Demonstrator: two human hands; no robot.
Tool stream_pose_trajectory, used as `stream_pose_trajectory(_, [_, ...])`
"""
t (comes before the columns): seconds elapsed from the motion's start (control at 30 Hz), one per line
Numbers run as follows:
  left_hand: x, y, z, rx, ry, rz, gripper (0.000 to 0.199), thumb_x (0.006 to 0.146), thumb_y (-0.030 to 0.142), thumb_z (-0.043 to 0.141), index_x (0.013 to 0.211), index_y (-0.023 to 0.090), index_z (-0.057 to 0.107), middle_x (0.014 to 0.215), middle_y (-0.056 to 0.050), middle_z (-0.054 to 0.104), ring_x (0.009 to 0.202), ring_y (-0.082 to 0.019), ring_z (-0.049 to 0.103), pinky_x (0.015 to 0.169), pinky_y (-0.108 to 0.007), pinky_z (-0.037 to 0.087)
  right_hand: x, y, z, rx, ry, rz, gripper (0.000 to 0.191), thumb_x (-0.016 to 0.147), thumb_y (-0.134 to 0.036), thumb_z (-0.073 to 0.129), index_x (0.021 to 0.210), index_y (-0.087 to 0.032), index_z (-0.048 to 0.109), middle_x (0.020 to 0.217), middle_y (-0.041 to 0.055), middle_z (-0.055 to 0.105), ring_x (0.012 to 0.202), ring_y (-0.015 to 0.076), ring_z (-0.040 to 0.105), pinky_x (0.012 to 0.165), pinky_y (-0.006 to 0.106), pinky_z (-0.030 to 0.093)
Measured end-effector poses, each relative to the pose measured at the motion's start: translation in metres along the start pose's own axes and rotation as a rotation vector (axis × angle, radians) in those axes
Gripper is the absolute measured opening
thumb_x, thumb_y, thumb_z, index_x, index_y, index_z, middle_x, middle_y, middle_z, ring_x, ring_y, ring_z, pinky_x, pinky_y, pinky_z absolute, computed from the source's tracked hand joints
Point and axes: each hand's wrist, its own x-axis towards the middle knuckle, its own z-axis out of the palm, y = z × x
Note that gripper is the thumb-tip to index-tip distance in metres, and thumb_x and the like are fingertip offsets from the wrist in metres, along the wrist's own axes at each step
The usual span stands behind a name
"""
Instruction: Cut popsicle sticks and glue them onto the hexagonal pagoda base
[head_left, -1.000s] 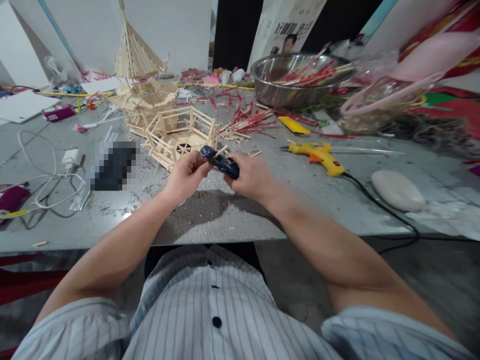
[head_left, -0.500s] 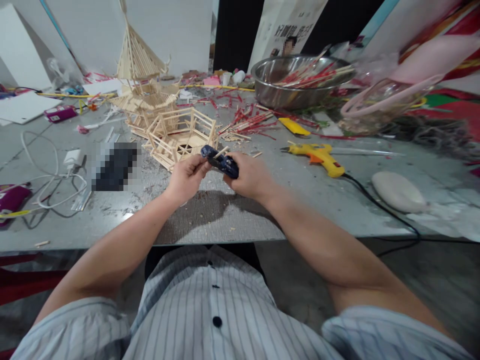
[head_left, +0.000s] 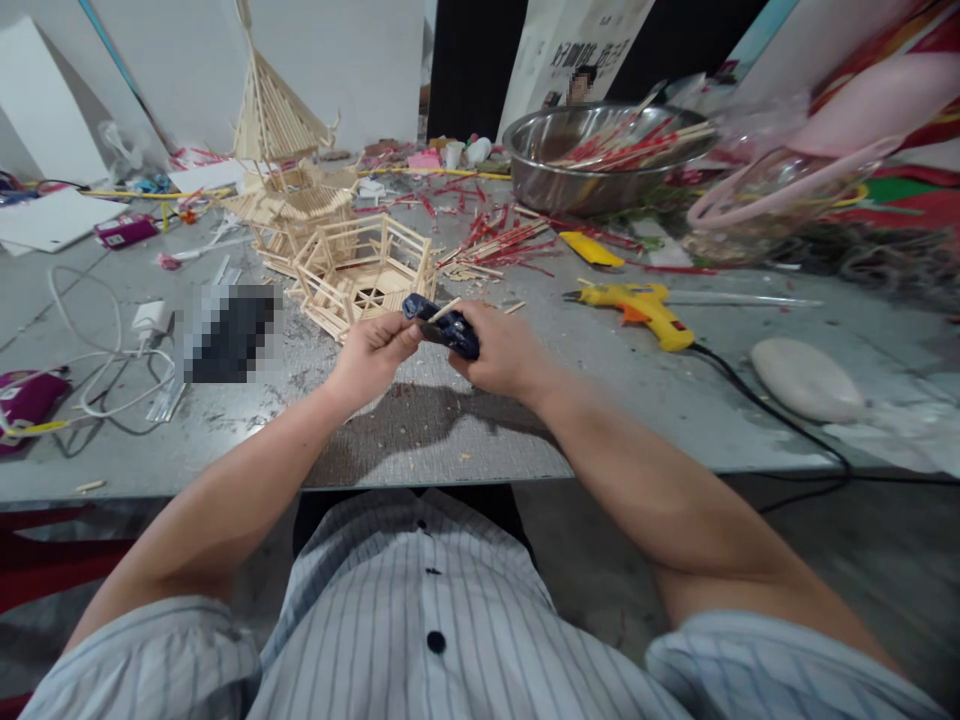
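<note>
Two hands (head_left: 375, 355) (head_left: 504, 348), one glue gun (head_left: 651, 312)

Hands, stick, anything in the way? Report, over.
Left hand pinches stick. Right hand grips blue tool. Stick lies across tool. Wooden frame close beyond hands.

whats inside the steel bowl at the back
Thin sticks, some pale and some with red on them, lie in the steel bowl. The bowl's near wall hides its bottom, so anything lower down cannot be seen.
</note>
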Motion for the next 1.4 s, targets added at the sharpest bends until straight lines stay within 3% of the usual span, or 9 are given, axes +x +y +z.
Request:
stream_pose_trajectory(0.47, [0.0034,0.0029,-0.0007,-0.197,-0.166,-0.013,0.05,0.081,0.064,0.066,0.068,0.019,0.048,0.048,0.008,0.029,0.041,-0.006,0.022,0.04,-0.021,0.015,-0.0006,0.0002,-0.0025,-0.014,-0.028,-0.003,0.049,0.071,-0.025,0.053,0.119,-0.014,0.056,0.112,0.0153,0.068,0.102,0.0324,0.063,0.084,0.042,0.047])
stream_pose_trajectory(0.93, [0.0027,0.0037,-0.0012,-0.176,-0.154,-0.023,0.051,0.082,0.062,0.066,0.067,0.017,0.048,0.047,0.006,0.039,0.042,-0.005,0.03,0.042,-0.02,0.024,-0.0008,-0.0041,-0.0069,-0.069,-0.06,0.047,0.043,0.072,-0.025,0.053,0.113,-0.016,0.06,0.108,0.0153,0.07,0.096,0.0311,0.065,0.077,0.038,0.045])
stream_pose_trajectory(1.4, [0.004,-0.0014,0.0034,-0.161,-0.126,0.038,0.048,0.079,0.061,0.071,0.072,0.018,0.049,0.048,0.009,0.037,0.041,-0.005,0.032,0.04,-0.018,0.026,-0.0024,-0.0085,-0.0066,-0.162,-0.06,0.13,0.037,0.074,-0.031,0.053,0.107,-0.015,0.061,0.094,0.0144,0.071,0.081,0.028,0.064,0.067,0.034,0.04])
